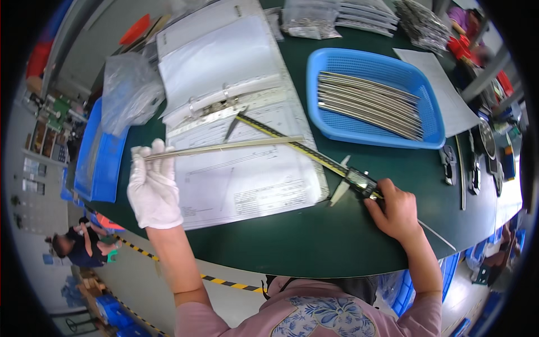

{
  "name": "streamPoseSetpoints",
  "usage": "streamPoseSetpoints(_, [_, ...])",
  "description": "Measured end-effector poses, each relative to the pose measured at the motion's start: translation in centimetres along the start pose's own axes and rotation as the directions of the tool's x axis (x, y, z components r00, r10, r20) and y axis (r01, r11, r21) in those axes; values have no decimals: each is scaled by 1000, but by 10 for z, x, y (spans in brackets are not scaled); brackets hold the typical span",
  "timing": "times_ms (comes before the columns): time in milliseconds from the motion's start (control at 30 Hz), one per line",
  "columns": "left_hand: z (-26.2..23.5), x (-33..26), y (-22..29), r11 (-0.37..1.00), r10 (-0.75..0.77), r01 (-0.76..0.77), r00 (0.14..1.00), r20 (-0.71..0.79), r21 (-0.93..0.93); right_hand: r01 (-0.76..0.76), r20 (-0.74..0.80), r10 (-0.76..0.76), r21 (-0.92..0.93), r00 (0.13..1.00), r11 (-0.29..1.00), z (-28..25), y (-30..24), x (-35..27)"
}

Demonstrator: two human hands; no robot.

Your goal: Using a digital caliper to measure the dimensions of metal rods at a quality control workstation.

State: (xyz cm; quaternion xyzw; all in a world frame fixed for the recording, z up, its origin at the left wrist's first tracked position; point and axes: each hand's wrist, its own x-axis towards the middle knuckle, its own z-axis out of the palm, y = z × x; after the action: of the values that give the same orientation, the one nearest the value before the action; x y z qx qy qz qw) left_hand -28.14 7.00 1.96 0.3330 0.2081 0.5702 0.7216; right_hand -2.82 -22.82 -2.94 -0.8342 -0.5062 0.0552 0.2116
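My left hand point(155, 188), in a white glove, is closed on one end of a thin metal rod point(224, 146). The rod reaches to the right over an open ring binder with drawing sheets point(219, 191). Bare, my right hand point(396, 209) grips the display end of a digital caliper point(359, 178). The caliper's long black and yellow beam slants up and left across the binder, crossing the rod near its right end; I cannot tell whether they touch. Its jaws stand well apart, one by the binder's rings, the other near the display.
A blue plastic basket point(376, 137) of several metal rods point(368, 104) stands at the back right. Hand tools point(448, 164) lie on the right of the green table point(269, 244). Plastic bags point(132, 90) and a blue bin point(101, 168) are at the left; bagged parts point(311, 19) lie behind.
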Motion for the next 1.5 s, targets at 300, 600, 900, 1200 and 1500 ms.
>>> streamPoseSetpoints(300, [155,-2,-131,976,-138,131,990,32,176,25,0,-25,34,1000,999,5,4,-4])
streamPoseSetpoints(600, [181,-17,-160,559,-504,121,835,221,820,-12,6,11,130,1000,991,7,9,-7])
streamPoseSetpoints(900, [209,16,-162,74,-680,-452,630,376,889,-24,73,13,146,997,989,-1,8,-6])
streamPoseSetpoints(1200, [272,-33,-261,75,-650,-985,70,757,155,-23,40,17,163,999,986,8,7,-7])
streamPoseSetpoints(1500, [303,-54,-284,-92,-811,-994,104,576,50,6,-21,-2,180,1000,984,8,7,-7])
